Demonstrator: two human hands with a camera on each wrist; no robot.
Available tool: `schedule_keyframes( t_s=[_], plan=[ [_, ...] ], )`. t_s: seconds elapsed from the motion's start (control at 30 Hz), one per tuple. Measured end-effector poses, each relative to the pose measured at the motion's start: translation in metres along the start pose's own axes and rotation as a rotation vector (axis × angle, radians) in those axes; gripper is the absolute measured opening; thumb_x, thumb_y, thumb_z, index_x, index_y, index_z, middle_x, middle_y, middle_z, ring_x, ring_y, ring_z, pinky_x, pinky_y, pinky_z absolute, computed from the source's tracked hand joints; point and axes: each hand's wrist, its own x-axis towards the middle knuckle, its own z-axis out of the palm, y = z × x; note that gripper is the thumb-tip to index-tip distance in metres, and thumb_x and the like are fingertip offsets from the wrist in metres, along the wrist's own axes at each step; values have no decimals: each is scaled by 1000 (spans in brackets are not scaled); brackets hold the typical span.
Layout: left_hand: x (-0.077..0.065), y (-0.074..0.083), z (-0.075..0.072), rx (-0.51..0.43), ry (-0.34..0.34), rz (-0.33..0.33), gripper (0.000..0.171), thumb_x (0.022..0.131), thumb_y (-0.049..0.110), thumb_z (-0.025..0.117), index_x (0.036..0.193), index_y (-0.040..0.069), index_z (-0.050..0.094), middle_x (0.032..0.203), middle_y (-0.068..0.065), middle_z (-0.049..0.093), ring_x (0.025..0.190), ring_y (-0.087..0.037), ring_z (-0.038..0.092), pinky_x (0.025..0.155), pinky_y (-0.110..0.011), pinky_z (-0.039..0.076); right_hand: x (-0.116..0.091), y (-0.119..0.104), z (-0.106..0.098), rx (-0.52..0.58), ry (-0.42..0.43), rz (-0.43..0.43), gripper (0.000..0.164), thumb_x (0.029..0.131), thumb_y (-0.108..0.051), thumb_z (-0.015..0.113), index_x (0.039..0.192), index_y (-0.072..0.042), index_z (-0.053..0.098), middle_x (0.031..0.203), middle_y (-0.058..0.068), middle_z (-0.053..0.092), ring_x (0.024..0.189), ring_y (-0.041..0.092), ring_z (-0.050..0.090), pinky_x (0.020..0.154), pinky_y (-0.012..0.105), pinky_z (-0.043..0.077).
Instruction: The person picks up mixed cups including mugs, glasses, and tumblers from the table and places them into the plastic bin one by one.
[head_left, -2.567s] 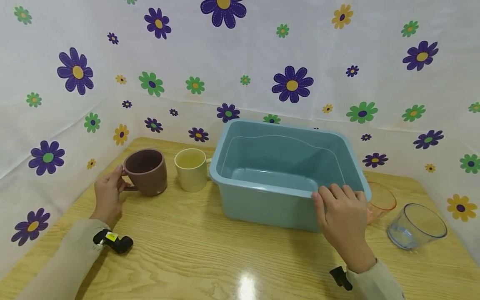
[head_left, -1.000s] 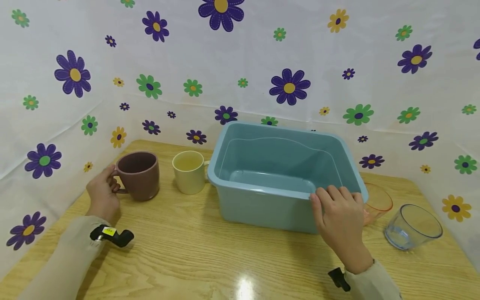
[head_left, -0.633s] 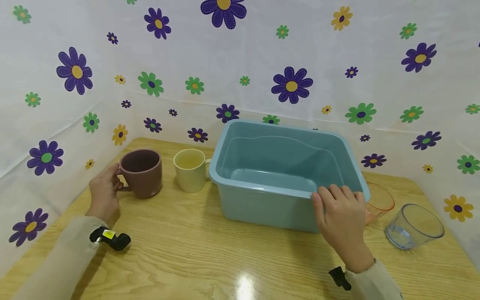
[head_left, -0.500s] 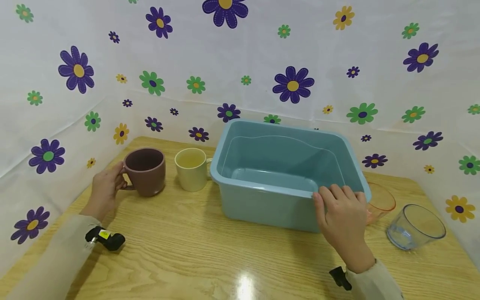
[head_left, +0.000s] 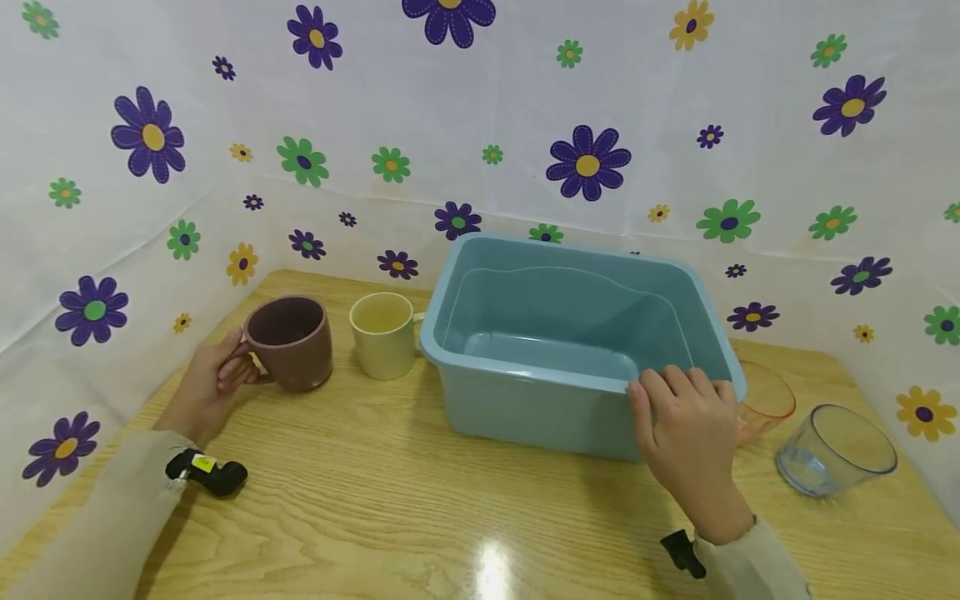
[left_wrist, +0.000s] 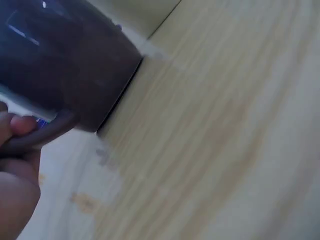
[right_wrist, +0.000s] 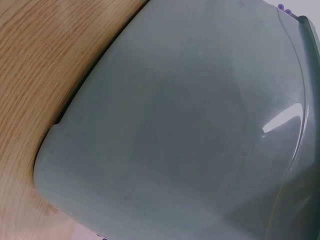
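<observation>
My left hand (head_left: 213,379) is at the left of the table, its fingers curled round the handle of a brown mug (head_left: 300,358). The left wrist view shows the mug (left_wrist: 70,60) upright with its base at the wood, and fingers (left_wrist: 17,125) hooked on the handle. Just right of it stands a pale yellow mug (head_left: 384,346), its handle toward the basin. On the right, my right hand (head_left: 690,433) grips the near rim of a blue plastic basin (head_left: 540,408), fingers over the edge and thumb along it. The basin's outer wall (right_wrist: 165,125) fills the right wrist view.
An orange-rimmed clear glass (head_left: 768,396) stands partly behind the basin and my right hand. Farther right is a clear bluish glass (head_left: 832,454). A white flowered cloth (head_left: 487,100) hangs behind and beside the wooden table (head_left: 375,508).
The brown mug has slid a little left and then back right, with my left fingers now curled further round its handle. My left forearm has shifted left; my right hand stays on the rim.
</observation>
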Motion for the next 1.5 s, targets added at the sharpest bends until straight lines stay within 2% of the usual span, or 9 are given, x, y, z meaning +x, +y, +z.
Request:
schedule_keyframes(
  t_s=[0.13, 0.23, 0.33, 0.5, 0.7, 0.87, 0.93, 1.2, 1.5],
  plan=[
    [3, -2, 11, -244, 34, 64, 54, 104, 18, 18, 56, 4, 38, 54, -1, 14, 48, -15, 5, 54, -27, 4, 2, 0, -1, -2, -6, 2, 55, 101, -40, 29, 68, -5, 56, 64, 13, 57, 61, 32, 51, 59, 47, 35],
    [6, -2, 18, -346, 126, 62, 56, 103, 20, 17, 52, 4, 34, 52, 1, 17, 48, -13, 6, 54, -25, 1, 2, 1, -1, -2, -2, -1, 55, 101, -40, 29, 67, -5, 55, 63, 12, 56, 60, 32, 50, 59, 47, 35],
    [7, -2, 21, -465, 208, 39, 58, 102, 23, 24, 51, 2, 41, 50, 1, 22, 48, -13, 8, 55, -25, 1, 3, 1, -1, -3, -1, -3, 54, 101, -40, 29, 67, -5, 54, 62, 12, 54, 59, 32, 49, 59, 46, 35],
    [7, 1, 22, -456, 263, 16, 57, 102, 22, 28, 50, 2, 42, 48, 1, 21, 48, -12, 6, 55, -25, 1, 3, 1, -3, -17, -43, -3, 55, 101, -40, 27, 68, -5, 54, 62, 11, 54, 58, 31, 49, 59, 46, 35],
    [1, 6, 22, -289, 200, 23, 50, 103, 19, 28, 55, 6, 30, 52, 1, 14, 49, -14, 3, 56, -26, 3, 0, 0, -4, -24, -63, -5, 54, 101, -40, 27, 68, -5, 53, 62, 11, 53, 58, 30, 48, 59, 45, 35],
    [0, 15, 26, -272, 216, 50, 46, 101, 15, 34, 59, 4, 47, 53, 0, 21, 50, -14, 9, 54, -26, 7, -2, -2, -3, -18, -57, -4, 53, 101, -39, 28, 67, -6, 52, 61, 10, 52, 58, 29, 48, 59, 45, 35],
    [1, 21, 29, -290, 232, 64, 44, 101, 14, 36, 61, 3, 51, 52, -1, 25, 50, -14, 12, 54, -26, 9, -1, -1, -3, -13, -49, -4, 54, 101, -39, 28, 67, -6, 52, 60, 10, 52, 58, 29, 47, 59, 45, 35],
    [5, 46, 46, -373, 247, 102, 45, 100, 14, 39, 57, 2, 47, 49, -2, 33, 48, -14, 17, 53, -26, 10, 0, 0, 0, 4, 12, -9, 55, 101, -40, 28, 65, -7, 51, 59, 9, 50, 56, 30, 46, 57, 45, 33],
    [9, 69, 83, -614, 175, 141, 49, 101, 20, 37, 58, -1, 43, 49, -6, 34, 44, -16, 21, 52, -26, 13, 1, -1, -1, -1, -13, -1, 55, 101, -41, 28, 66, -6, 52, 61, 10, 53, 58, 30, 48, 58, 46, 35]
  ],
)
